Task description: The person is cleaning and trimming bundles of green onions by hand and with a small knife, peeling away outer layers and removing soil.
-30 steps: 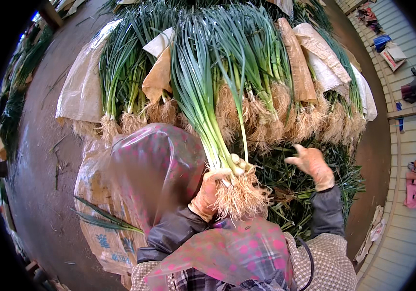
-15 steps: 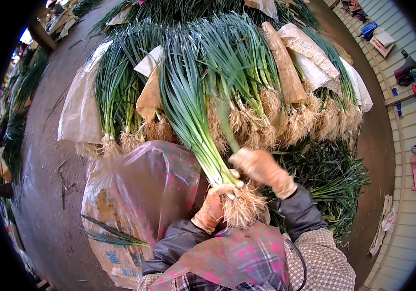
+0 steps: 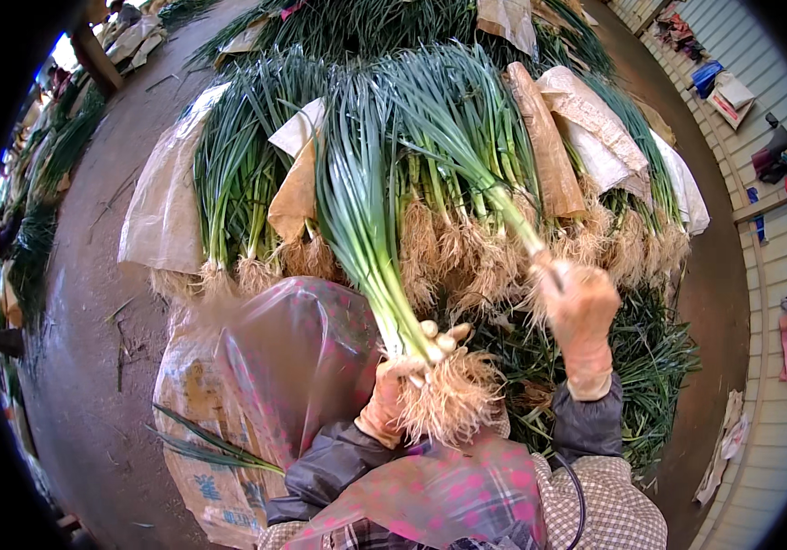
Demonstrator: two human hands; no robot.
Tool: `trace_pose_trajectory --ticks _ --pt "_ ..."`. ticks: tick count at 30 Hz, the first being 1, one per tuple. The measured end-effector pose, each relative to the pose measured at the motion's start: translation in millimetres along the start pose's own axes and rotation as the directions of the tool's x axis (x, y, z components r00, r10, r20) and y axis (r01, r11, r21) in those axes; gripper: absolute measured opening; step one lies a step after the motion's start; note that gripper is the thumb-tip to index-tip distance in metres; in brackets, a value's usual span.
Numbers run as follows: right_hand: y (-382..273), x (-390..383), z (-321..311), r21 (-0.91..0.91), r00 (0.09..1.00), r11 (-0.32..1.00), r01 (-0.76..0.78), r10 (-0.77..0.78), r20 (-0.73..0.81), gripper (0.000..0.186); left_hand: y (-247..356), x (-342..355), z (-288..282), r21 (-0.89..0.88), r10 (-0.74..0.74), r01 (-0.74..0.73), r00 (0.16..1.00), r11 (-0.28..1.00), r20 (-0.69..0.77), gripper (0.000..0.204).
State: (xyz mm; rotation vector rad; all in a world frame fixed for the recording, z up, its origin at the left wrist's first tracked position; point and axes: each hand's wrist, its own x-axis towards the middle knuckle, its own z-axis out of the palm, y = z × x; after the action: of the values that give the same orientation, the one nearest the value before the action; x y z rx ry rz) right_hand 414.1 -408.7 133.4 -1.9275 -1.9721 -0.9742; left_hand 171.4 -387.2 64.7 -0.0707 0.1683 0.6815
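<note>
My left hand (image 3: 382, 403), in a stained pale orange glove, is closed round the lower stalks of a bunch of green garlic (image 3: 379, 284). The bunch has long flat leaves pointing away from me, and its bushy tan roots (image 3: 453, 396) hang over my lap. To the right, my right hand (image 3: 581, 307), in a similar glove, is raised and closed on the lower end of a green garlic stalk (image 3: 512, 215). That stalk slants far and left, its leaves overlapping the rows behind. Motion blurs the right fingers slightly.
Bundled green garlic (image 3: 256, 183) stands in rows ahead, with tan and white sacking (image 3: 173, 197) between. Loose leaves (image 3: 654, 344) are heaped at the right. Pink-dotted clear plastic (image 3: 297, 316) covers my lap and knee. A printed sack (image 3: 196, 440) lies at the left; a panelled wall (image 3: 769, 312) stands right.
My right hand has moved right and slightly up, away from the bunch, and now holds a stalk by its lower end. The bunch in my left hand has shifted slightly.
</note>
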Motion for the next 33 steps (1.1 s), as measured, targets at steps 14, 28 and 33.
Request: trace_pose_trajectory --ticks 14,28,33 --pt "-83 -10 117 0.604 0.604 -0.006 -0.797 0.014 0.797 0.049 0 -1 -49 0.096 -0.062 0.064 0.998 0.993 -0.018 0.047" --pt "-64 -83 -28 0.423 0.335 -0.368 -0.828 0.279 0.9 0.025 -4 7 -39 0.103 0.104 -0.096 0.992 0.99 -0.071 0.038" --pt "25 -162 -20 0.55 0.319 -0.076 -0.832 0.745 0.585 0.037 1 2 -8 -0.146 0.06 -0.056 0.998 0.988 0.026 0.039"
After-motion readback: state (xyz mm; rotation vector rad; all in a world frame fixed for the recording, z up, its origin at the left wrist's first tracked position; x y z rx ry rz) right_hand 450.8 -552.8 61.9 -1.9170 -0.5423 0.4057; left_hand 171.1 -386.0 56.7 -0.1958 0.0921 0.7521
